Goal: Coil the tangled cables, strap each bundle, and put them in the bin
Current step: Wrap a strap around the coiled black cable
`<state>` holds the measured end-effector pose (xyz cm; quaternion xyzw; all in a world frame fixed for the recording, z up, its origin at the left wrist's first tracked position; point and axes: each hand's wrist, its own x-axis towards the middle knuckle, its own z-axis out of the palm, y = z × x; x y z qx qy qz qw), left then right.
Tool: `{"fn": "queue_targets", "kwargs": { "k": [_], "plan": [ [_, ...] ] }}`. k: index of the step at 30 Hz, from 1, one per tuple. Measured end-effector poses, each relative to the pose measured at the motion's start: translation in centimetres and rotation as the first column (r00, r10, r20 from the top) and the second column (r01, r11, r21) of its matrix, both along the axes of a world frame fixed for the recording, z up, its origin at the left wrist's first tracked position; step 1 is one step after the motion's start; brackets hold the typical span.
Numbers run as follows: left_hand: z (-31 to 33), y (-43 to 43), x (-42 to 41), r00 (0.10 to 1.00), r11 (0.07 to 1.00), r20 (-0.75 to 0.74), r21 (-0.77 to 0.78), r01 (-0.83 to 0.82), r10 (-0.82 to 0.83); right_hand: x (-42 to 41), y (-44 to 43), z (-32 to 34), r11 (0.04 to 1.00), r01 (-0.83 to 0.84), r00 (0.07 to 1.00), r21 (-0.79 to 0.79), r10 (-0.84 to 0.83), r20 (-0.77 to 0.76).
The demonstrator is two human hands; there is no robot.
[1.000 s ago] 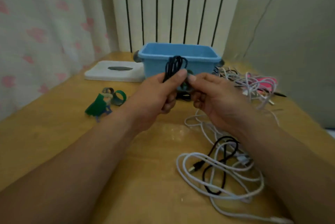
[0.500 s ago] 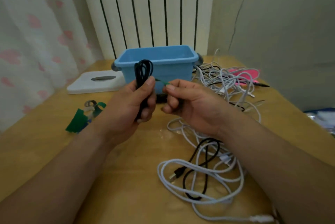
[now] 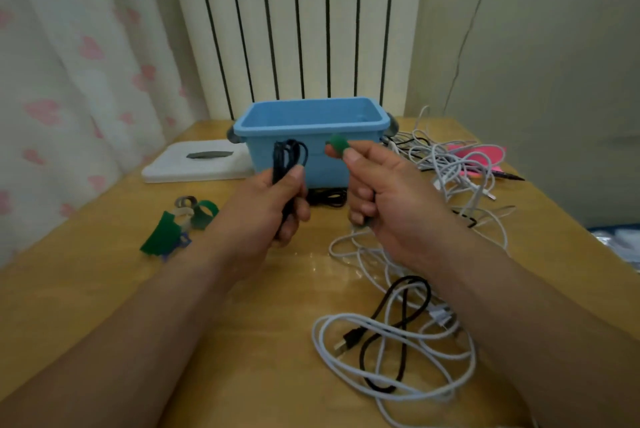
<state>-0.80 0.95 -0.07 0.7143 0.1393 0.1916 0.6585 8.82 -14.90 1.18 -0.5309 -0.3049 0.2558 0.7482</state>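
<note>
Showing a cable bundle held above the tabletop: the left hand has its grip curled round a coiled black cable, thumb pressed on the strands, with the loops standing upright above the fist, in front of the near wall of the blue bin. The right hand, just right of the bundle and apart from it, pinches a green strap between thumb and forefinger, its other fingers curled in. The bin stands at the far middle of the tabletop. Spare straps, green and grey, lie to the left, near a white flat box with a dark slot. A tangle of white cables lies right of the bin over a pink object. Loose white and black cables lie at near right, under the right forearm.
</note>
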Motion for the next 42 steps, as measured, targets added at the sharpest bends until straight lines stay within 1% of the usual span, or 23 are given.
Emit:
{"fn": "queue_targets", "kwargs": {
  "k": [2,3,5,6,7,9,11,14,15,18,19,20,24,27,29,33,36,38,42],
  "plan": [
    [-0.2,-0.7,0.0,0.999,0.991,-0.049,0.131,0.018,-0.012,-1.3,0.2,0.1,0.996,-0.084,0.995,-0.020,0.085,0.056],
    [-0.3,-1.0,0.1,0.997,0.973,-0.078,0.228,0.021,-0.003,-2.0,0.4,0.0,0.993,-0.102,0.988,-0.054,0.108,0.111],
    [-0.7,-0.9,0.0,0.990,0.886,-0.123,0.464,-0.002,0.067,-2.7,0.9,-0.7,0.988,-0.044,0.962,-0.151,0.082,0.261],
    [-0.7,-0.8,0.0,0.993,0.846,-0.107,0.533,0.009,0.056,-2.6,1.0,-1.1,0.984,0.009,0.951,-0.180,0.047,0.307],
    [-0.6,-0.7,-0.1,0.997,0.823,-0.074,0.568,0.030,0.015,-2.4,1.1,-1.4,0.979,0.062,0.945,-0.195,0.005,0.326],
    [-0.1,-1.0,-0.4,0.997,0.839,-0.044,0.539,0.081,-0.068,-2.0,1.2,-1.8,0.964,0.151,0.942,-0.220,-0.073,0.327],
    [0.3,-1.2,-0.5,0.993,0.853,-0.034,0.508,0.117,-0.116,-1.6,1.4,-2.2,0.949,0.208,0.951,-0.239,-0.138,0.278],
    [0.4,-1.2,-0.6,0.989,0.891,-0.052,0.429,0.150,-0.141,-1.5,1.7,-2.4,0.945,0.218,0.966,-0.244,-0.173,0.191],
    [0.4,-1.1,-0.6,0.989,0.912,-0.063,0.381,0.150,-0.136,-1.6,1.7,-2.4,0.946,0.214,0.967,-0.244,-0.170,0.189],
    [0.7,-1.4,-0.8,0.989,0.979,-0.090,0.155,0.131,-0.118,-1.7,1.6,-2.3,0.951,0.215,0.963,-0.222,-0.169,0.210],
    [0.8,-1.6,-0.8,0.990,0.985,-0.084,0.121,0.121,-0.112,-1.7,1.6,-2.4,0.952,0.218,0.960,-0.215,-0.170,0.223],
    [0.8,-1.6,-0.8,0.992,0.987,-0.071,0.121,0.110,-0.102,-1.8,1.5,-2.4,0.953,0.222,0.957,-0.208,-0.172,0.234],
    [0.7,-1.7,-0.9,0.999,0.971,0.022,0.237,0.037,-0.044,-1.8,1.5,-2.4,0.941,0.254,0.945,-0.222,-0.194,0.262],
    [0.8,-1.7,-1.0,0.996,0.973,0.086,0.232,-0.019,-0.001,-1.6,1.6,-2.6,0.926,0.310,0.925,-0.215,-0.242,0.292],
    [1.0,-1.7,-1.0,0.995,0.977,0.097,0.211,-0.037,0.017,-1.5,1.6,-2.8,0.943,0.278,0.934,-0.183,-0.222,0.279],
    [1.0,-1.7,-1.1,0.996,0.974,0.087,0.224,-0.021,0.001,-1.5,1.6,-2.9,0.967,0.215,0.942,-0.135,-0.169,0.290],
    [1.1,-1.7,-1.2,0.996,0.981,0.086,0.193,-0.019,0.003,-1.8,1.7,-2.6,0.987,0.139,0.966,-0.083,-0.116,0.230],
    [1.3,-1.7,-1.3,0.996,0.984,0.094,0.178,-0.011,-0.006,-1.9,1.8,-2.5,0.997,0.057,0.985,-0.043,-0.050,0.165],
    [1.5,-1.8,-1.8,0.993,0.994,0.114,0.107,0.015,-0.027,-1.0,1.6,-2.7,0.987,-0.153,0.982,-0.050,0.158,0.108]
  ]
}}
